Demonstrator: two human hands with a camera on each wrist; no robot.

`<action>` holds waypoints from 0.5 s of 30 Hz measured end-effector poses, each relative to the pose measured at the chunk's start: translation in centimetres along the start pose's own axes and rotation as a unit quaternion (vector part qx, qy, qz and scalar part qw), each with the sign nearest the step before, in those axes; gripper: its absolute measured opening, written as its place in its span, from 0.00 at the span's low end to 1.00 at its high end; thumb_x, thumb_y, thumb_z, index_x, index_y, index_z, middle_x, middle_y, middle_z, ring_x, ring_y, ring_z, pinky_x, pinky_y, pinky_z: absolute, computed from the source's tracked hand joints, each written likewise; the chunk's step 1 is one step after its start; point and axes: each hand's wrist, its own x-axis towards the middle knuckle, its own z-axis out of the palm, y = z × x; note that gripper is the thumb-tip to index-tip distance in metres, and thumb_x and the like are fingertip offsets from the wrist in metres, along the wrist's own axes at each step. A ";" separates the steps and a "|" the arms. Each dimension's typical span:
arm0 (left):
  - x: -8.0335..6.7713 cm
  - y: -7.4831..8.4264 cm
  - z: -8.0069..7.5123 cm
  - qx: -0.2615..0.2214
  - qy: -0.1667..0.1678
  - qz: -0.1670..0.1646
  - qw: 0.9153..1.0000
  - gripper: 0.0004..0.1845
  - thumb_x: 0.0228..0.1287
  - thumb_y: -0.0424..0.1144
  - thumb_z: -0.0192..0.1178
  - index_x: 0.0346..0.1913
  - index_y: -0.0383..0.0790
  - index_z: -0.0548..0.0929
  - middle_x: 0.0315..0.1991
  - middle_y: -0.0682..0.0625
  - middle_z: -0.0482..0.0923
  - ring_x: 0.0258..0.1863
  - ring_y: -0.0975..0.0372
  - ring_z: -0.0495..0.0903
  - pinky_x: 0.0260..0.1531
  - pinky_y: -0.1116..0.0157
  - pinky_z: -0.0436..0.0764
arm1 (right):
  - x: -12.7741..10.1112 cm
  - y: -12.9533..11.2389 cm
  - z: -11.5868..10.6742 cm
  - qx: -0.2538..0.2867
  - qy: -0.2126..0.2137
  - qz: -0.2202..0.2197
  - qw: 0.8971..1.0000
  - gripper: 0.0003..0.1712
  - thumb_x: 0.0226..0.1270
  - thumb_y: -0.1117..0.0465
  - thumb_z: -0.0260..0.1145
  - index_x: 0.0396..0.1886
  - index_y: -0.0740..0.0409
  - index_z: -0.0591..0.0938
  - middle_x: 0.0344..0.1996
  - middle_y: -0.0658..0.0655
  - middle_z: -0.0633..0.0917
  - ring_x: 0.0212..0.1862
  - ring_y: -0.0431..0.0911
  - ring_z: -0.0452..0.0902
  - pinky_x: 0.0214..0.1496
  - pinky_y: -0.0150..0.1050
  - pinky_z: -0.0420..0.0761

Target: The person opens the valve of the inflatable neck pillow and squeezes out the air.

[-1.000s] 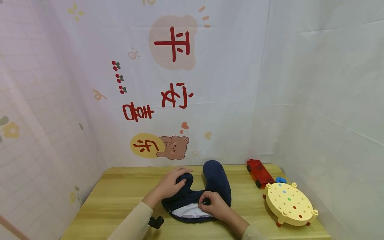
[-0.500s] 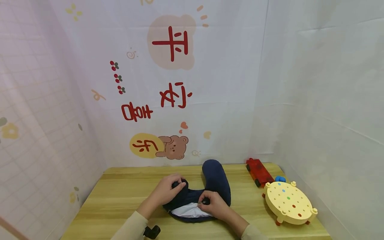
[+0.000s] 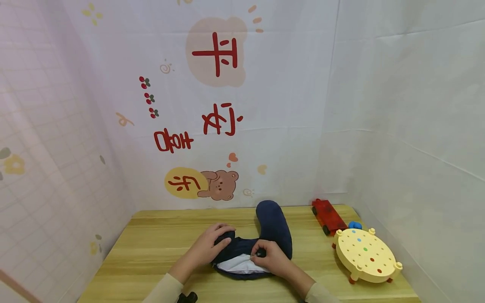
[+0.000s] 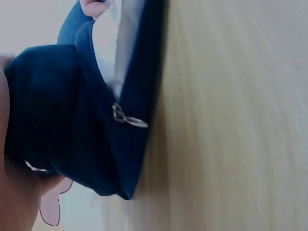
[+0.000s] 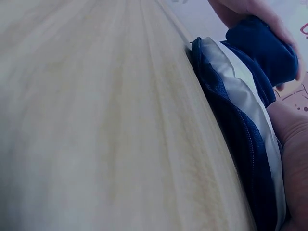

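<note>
A navy U-shaped neck pillow [image 3: 273, 223] lies on the table, its rounded bend toward me. Along that bend its zip is undone, and a white inner lining [image 3: 242, 264] shows through the gap. My left hand [image 3: 208, 244] grips the pillow's left arm, thumb on the near side and fingers over the top. With thumb and forefinger, my right hand [image 3: 270, 257] pinches the cover at the upper edge of the opening. A metal zip slider [image 4: 126, 118] sits at one end of the opening in the left wrist view. The right wrist view shows zip teeth [image 5: 250, 144] along the loose edge.
On the right of the wooden table [image 3: 151, 235] stands a round yellow pegged toy [image 3: 365, 254] on short legs. Behind it lie a red toy car [image 3: 329, 216] and a small blue object [image 3: 355, 225]. White printed curtains enclose the back and sides.
My left hand shifted its hold on the pillow's left arm and drew that end toward me, so it now looks bent and shorter. My right hand kept its pinch in place.
</note>
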 end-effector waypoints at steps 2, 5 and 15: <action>-0.3 -0.1 0.0 -0.005 -0.020 -0.007 1.000 0.23 0.82 0.54 0.66 0.74 0.62 0.81 0.69 0.53 0.77 0.69 0.51 0.78 0.67 0.38 0.79 | 0.0 0.0 0.0 0.001 0.000 0.000 1.000 0.07 0.71 0.59 0.80 0.38 0.45 0.88 0.40 0.42 0.89 0.46 0.37 0.83 0.53 0.34 0.82; -0.5 -0.2 0.2 0.002 -0.054 -0.006 0.999 0.32 0.74 0.61 0.72 0.77 0.68 0.77 0.72 0.54 0.74 0.71 0.51 0.75 0.67 0.37 0.79 | 0.0 0.0 -0.1 0.002 -0.003 0.003 1.000 0.06 0.71 0.59 0.80 0.38 0.45 0.88 0.40 0.40 0.88 0.46 0.37 0.83 0.54 0.33 0.82; -0.1 -0.4 1.4 0.029 -0.098 0.014 0.995 0.47 0.58 0.72 0.78 0.79 0.66 0.74 0.74 0.56 0.69 0.74 0.54 0.69 0.70 0.40 0.77 | 0.1 0.0 -0.1 0.009 -0.002 0.010 1.000 0.05 0.73 0.58 0.79 0.39 0.48 0.89 0.42 0.48 0.90 0.49 0.39 0.84 0.57 0.34 0.81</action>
